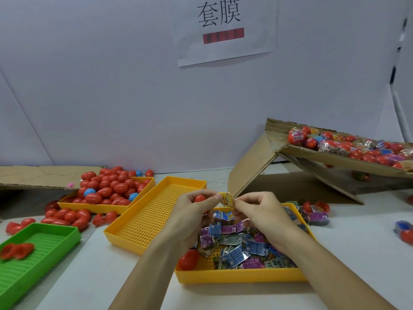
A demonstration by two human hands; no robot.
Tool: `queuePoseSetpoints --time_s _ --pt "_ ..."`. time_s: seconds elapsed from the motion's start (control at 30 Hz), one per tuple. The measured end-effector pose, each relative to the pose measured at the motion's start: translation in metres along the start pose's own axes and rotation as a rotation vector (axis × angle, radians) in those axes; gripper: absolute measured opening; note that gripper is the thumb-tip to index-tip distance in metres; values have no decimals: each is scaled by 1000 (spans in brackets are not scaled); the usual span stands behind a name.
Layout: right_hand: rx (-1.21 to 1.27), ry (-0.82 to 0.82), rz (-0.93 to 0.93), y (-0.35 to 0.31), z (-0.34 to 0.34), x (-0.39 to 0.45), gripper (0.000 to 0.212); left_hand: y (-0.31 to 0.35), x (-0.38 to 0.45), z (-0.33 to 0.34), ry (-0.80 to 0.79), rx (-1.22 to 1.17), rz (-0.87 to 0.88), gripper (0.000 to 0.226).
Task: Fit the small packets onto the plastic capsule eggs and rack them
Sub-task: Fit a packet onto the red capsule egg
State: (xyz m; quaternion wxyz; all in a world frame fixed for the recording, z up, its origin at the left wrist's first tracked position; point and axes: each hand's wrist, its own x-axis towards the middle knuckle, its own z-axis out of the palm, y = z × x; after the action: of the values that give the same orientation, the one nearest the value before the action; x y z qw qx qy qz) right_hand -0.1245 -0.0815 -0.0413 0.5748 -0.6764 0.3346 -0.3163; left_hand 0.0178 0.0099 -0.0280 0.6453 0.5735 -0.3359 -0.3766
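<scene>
Red plastic capsule egg (199, 198) sits gripped in the curled fingers of the left hand (194, 211), steadied above the yellow perforated tray of packets (241, 276), while the right hand (259, 211) pinches a small yellow printed packet (226, 199) at the egg's tip, apparently to slip it on.
</scene>
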Motion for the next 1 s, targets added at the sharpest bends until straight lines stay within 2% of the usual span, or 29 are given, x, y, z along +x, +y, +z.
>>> queuePoseSetpoints --time_s 0.17,0.37,0.57,1.0 --pt "-10 -2 13 2 -1 1 17 0 -1 1 -58 4 0 14" --pt "-5 -44 40 4 -1 2 13 -1 -1 -1 -21 46 -13 19" --pt "-22 112 -125 3 1 2 23 -3 1 -2 75 56 -2 12" --pt "-148 -5 -268 0 1 -2 21 -5 1 -1 57 128 30 19"
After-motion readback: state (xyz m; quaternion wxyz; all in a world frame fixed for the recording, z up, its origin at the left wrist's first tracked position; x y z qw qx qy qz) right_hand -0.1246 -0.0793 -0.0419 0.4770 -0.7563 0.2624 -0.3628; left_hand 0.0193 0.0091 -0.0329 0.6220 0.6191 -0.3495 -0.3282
